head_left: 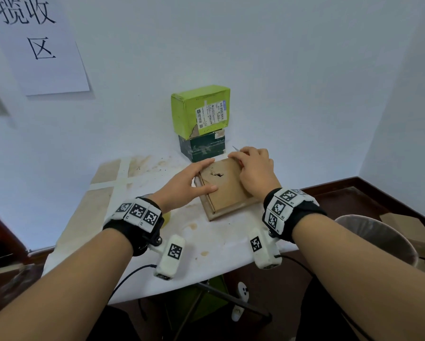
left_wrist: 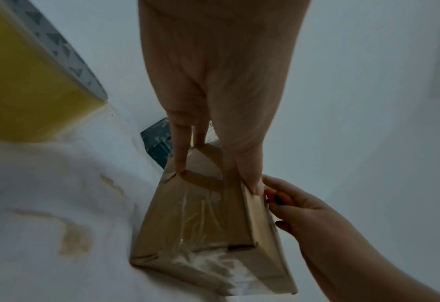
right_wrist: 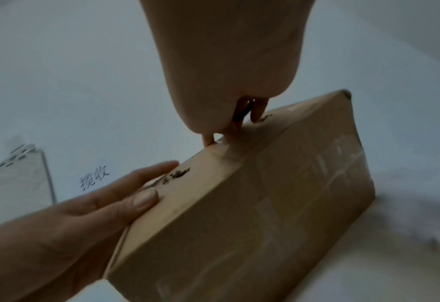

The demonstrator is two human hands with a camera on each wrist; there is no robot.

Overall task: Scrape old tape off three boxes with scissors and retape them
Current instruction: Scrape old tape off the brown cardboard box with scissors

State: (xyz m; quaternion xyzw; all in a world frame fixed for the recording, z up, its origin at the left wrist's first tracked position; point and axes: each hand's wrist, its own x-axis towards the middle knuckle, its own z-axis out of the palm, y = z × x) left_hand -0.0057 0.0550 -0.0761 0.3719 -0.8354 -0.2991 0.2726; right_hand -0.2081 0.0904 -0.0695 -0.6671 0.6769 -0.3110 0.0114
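A brown cardboard box (head_left: 227, 193) with a torn hole in its top lies on the white table (head_left: 221, 242). My left hand (head_left: 201, 175) steadies it, thumb flat on top and straight fingers along its left edge. My right hand (head_left: 249, 159) rests on the far right corner, fingers curled round the scissors (head_left: 235, 148); only the blade tip and a bit of orange handle (left_wrist: 274, 196) show. Clear old tape (left_wrist: 203, 206) shines on the box's side (right_wrist: 265, 204). A green box (head_left: 201, 109) sits on a dark green box (head_left: 201, 146) just behind.
A yellow tape roll (left_wrist: 27, 92) lies beside my left wrist. The stained table stands in a wall corner. A lined waste bin (head_left: 376, 235) stands on the floor to the right. A paper sign (head_left: 34, 43) hangs on the left wall.
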